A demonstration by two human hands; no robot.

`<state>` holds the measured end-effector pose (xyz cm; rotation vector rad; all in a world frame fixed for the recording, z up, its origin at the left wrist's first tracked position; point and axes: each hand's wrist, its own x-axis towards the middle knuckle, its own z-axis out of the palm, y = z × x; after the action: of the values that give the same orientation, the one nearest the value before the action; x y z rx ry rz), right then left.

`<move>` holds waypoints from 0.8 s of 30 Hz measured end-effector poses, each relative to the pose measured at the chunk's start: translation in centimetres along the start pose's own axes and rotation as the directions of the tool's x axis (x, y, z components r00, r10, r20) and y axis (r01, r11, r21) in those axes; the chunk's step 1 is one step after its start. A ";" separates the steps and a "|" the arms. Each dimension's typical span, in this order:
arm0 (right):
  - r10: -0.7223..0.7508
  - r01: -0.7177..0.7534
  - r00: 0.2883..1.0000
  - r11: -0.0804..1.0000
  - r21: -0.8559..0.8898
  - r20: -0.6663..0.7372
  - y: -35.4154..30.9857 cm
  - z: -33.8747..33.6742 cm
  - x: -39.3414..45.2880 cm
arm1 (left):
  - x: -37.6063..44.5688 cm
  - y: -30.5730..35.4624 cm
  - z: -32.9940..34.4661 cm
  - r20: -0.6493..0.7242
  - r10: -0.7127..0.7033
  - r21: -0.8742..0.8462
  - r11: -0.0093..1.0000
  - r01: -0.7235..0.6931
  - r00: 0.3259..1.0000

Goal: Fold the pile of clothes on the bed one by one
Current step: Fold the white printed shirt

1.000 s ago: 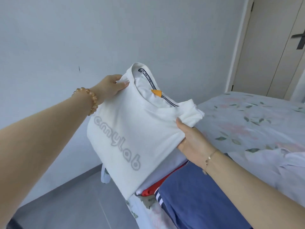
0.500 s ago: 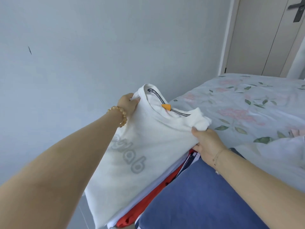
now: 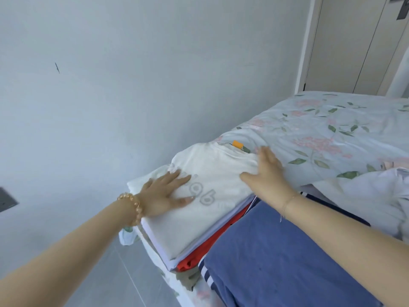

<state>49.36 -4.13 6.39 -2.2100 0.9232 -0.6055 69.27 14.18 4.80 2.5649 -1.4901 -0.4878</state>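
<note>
Folded white t-shirt [image 3: 212,173] tops the stack at the bed [image 3: 332,129] corner. Left hand [image 3: 163,193] flat, fingers spread, pressing its left side. Right hand [image 3: 267,171] flat on its right edge, fingertips blurred, seemingly gripping nothing

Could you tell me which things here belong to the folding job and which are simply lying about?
Part of the job:
- folded white T-shirt, pressed flat by left hand and right hand
- red garment beneath it
- folded blue garment
- unfolded white clothing

Just there:
- floral bedsheet
- door
- beaded bracelet
</note>
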 end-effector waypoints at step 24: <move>-0.137 0.286 0.943 0.801 -0.526 0.304 -0.1 -12.5 -16.0 | -9.3 15.1 0.8 -0.344 0.293 0.231 0.947 -0.222 0.892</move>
<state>31.38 2.99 12.39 -2.8735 0.7880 -0.1322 52.31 14.64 10.12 2.3484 -1.7547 0.1786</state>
